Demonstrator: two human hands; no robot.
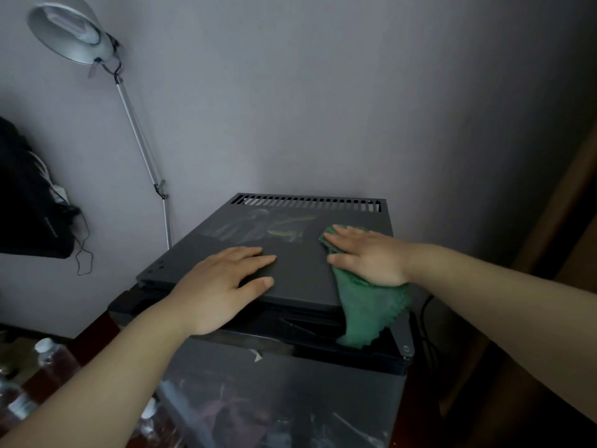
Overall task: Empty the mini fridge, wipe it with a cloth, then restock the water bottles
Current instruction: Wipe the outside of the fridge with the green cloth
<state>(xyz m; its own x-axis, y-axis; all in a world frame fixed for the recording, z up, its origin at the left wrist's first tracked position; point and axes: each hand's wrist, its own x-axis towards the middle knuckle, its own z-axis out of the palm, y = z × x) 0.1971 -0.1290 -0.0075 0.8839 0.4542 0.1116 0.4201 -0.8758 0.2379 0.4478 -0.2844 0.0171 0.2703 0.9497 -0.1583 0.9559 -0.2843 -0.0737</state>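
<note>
Head view, looking down: a dark grey, boxy metal mini fridge (300, 266) stands against a wall. The left hand (223, 286) lies flat on its top, fingers straight, holding nothing. The right hand (368, 257), also flat, presses a green microfibre cloth (368, 312) onto the top's right side. Clear plastic water bottles (48, 360) stand lower left. Likely best wiped in overlapping strokes toward the smeared back, with the left hand steadying.

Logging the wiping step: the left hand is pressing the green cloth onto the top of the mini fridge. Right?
No, per the head view: the right hand is pressing the green cloth onto the top of the mini fridge; the left hand lies flat there, bare.
</note>
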